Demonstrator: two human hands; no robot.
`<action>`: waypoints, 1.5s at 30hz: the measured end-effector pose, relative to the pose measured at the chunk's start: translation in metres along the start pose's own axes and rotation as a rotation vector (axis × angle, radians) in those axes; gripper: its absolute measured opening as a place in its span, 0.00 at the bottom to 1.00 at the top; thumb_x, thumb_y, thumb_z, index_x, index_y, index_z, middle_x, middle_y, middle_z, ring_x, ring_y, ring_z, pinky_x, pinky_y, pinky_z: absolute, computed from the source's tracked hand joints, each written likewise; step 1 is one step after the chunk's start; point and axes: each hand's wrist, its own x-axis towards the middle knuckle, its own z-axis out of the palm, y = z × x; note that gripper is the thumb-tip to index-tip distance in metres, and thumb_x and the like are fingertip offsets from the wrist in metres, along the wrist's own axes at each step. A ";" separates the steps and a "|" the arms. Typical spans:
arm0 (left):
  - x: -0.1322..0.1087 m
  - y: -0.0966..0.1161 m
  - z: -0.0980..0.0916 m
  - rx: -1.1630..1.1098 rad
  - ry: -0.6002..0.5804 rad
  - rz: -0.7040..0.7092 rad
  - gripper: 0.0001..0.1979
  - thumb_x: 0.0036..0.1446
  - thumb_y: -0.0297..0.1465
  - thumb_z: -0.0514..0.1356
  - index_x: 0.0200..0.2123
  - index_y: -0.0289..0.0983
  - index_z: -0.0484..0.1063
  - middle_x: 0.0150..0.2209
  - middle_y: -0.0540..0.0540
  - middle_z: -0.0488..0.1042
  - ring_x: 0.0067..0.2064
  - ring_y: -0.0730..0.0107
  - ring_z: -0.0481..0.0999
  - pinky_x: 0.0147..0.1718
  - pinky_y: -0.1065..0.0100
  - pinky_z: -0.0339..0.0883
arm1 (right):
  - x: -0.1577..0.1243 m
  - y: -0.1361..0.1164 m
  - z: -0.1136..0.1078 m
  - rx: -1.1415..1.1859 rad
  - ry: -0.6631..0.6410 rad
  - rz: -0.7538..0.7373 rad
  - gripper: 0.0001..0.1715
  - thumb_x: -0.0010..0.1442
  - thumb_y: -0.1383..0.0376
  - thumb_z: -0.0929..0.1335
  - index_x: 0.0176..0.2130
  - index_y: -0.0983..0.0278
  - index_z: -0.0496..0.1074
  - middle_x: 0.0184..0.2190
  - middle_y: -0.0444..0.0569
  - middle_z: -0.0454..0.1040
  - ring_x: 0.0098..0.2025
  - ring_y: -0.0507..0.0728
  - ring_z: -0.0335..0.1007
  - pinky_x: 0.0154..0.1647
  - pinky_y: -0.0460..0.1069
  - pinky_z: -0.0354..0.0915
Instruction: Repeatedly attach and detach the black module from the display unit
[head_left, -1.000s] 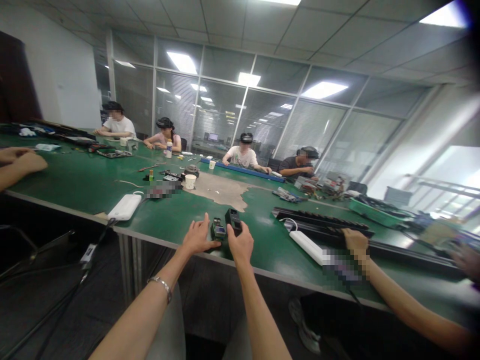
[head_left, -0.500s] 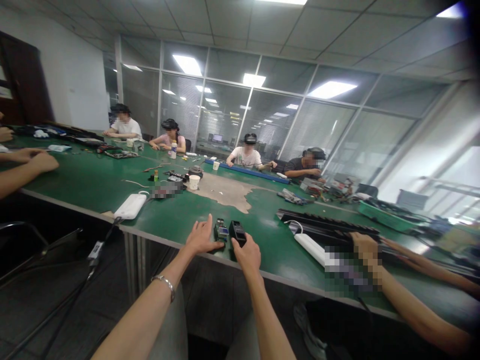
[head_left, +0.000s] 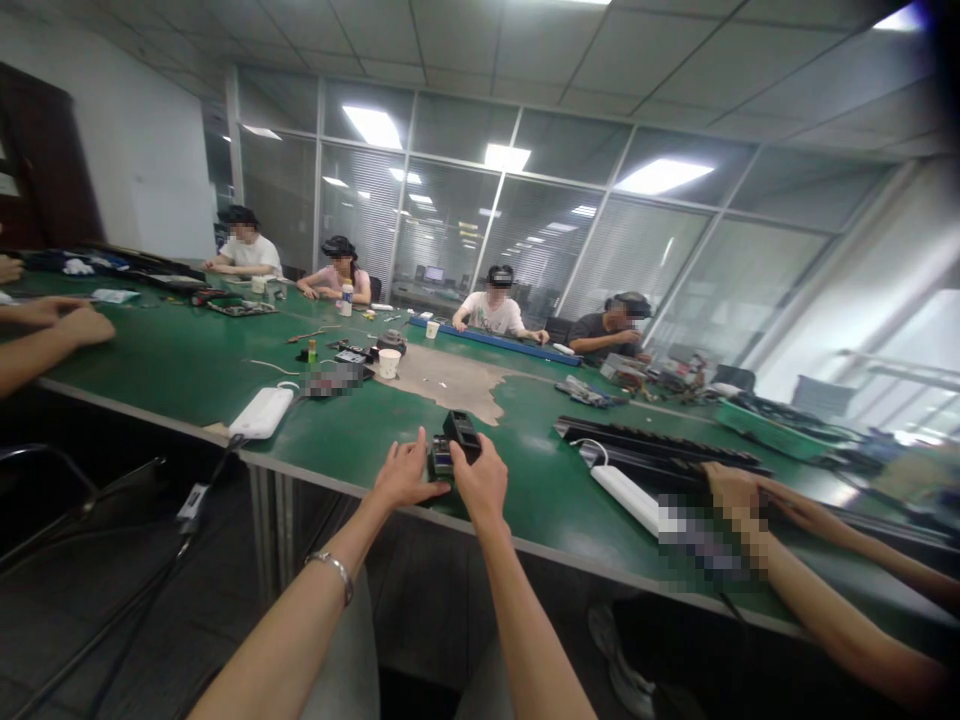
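Observation:
My left hand (head_left: 403,474) rests on the green table (head_left: 187,370) near its front edge, fingers spread, thumb touching a small dark device with a blue face (head_left: 440,458). My right hand (head_left: 481,480) is closed round a small black block-shaped device (head_left: 460,434), held just above and against the blue-faced one. A metal bracelet (head_left: 330,572) sits on my left wrist.
A white power bank (head_left: 262,412) with a cable lies left. A white power strip (head_left: 624,494) and long black bars (head_left: 660,452) lie right, where another person's hands (head_left: 731,490) rest. A paper cup (head_left: 388,363) and small parts sit farther back. Several people sit at the far side.
My right hand has carried the black device left and up, from beside the blue-faced device to over it. My left hand stayed in place.

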 end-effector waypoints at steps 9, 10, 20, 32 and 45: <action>0.000 -0.001 0.001 0.001 0.009 -0.019 0.61 0.49 0.57 0.56 0.66 0.28 0.20 0.63 0.32 0.60 0.65 0.50 0.56 0.63 0.49 0.40 | -0.003 -0.008 0.002 -0.119 -0.133 0.047 0.29 0.58 0.49 0.64 0.51 0.65 0.69 0.40 0.58 0.77 0.45 0.62 0.73 0.44 0.50 0.64; 0.000 0.000 0.001 0.001 0.008 -0.018 0.61 0.49 0.56 0.56 0.66 0.28 0.20 0.63 0.32 0.60 0.65 0.50 0.56 0.63 0.49 0.40 | -0.003 -0.009 0.002 -0.137 -0.141 0.046 0.29 0.58 0.49 0.64 0.51 0.65 0.69 0.40 0.58 0.77 0.45 0.62 0.73 0.44 0.50 0.64; -0.001 0.004 -0.004 -0.008 -0.014 -0.011 0.60 0.49 0.50 0.57 0.66 0.28 0.17 0.63 0.32 0.60 0.65 0.50 0.56 0.64 0.48 0.39 | -0.005 -0.010 0.005 -0.306 -0.293 0.033 0.26 0.56 0.48 0.66 0.45 0.64 0.70 0.38 0.58 0.76 0.44 0.62 0.74 0.42 0.52 0.65; 0.007 0.000 -0.003 0.027 -0.070 -0.046 0.58 0.46 0.43 0.59 0.67 0.28 0.21 0.61 0.33 0.62 0.62 0.48 0.59 0.63 0.50 0.42 | -0.015 -0.008 0.012 -0.317 -0.315 0.020 0.25 0.56 0.48 0.65 0.43 0.65 0.70 0.38 0.59 0.76 0.44 0.63 0.74 0.42 0.53 0.65; 0.010 -0.003 -0.009 -0.011 -0.119 0.048 0.61 0.41 0.42 0.62 0.67 0.34 0.22 0.63 0.35 0.59 0.64 0.47 0.56 0.61 0.51 0.45 | -0.022 -0.006 0.013 -0.257 -0.254 0.029 0.24 0.57 0.50 0.63 0.45 0.64 0.72 0.36 0.57 0.77 0.42 0.63 0.74 0.40 0.52 0.65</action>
